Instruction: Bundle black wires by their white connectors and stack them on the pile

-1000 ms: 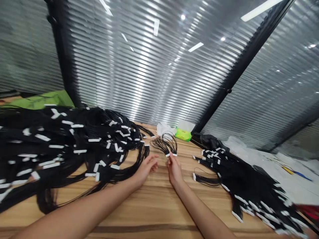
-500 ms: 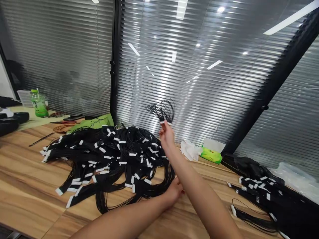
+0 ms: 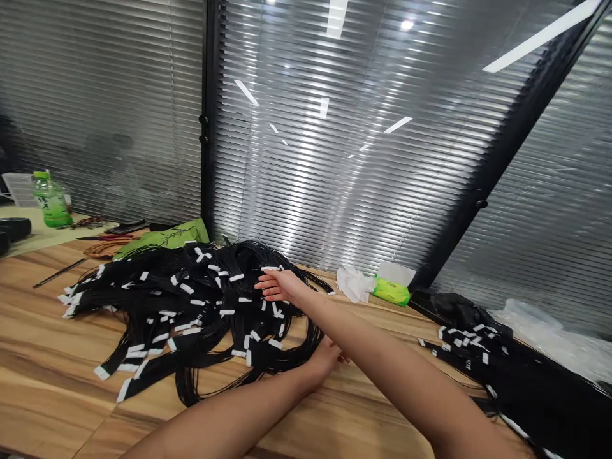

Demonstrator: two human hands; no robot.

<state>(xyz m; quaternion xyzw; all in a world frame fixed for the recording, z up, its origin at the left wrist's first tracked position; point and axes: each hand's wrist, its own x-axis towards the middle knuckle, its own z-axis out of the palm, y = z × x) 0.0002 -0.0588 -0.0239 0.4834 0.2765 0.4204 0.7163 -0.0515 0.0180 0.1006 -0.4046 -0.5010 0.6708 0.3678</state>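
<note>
The open right hand (image 3: 280, 285) lies flat, fingers spread, on a big tangled pile of fine black cords (image 3: 191, 306), their ends bound in white tabs, at the centre of the wood-grain worktop (image 3: 48, 395). The left hand (image 3: 325, 360) sits curled at the pile's 4 o'clock edge, and whether it grips any strands cannot be told. A second tabbed pile (image 3: 502, 370) lies at 4 o'clock. Crumpled white tissue (image 3: 352, 284) and a green tissue packet (image 3: 392, 292) sit at 2 o'clock, a green plastic bottle (image 3: 51, 201) at 10 o'clock, its label unreadable.
</note>
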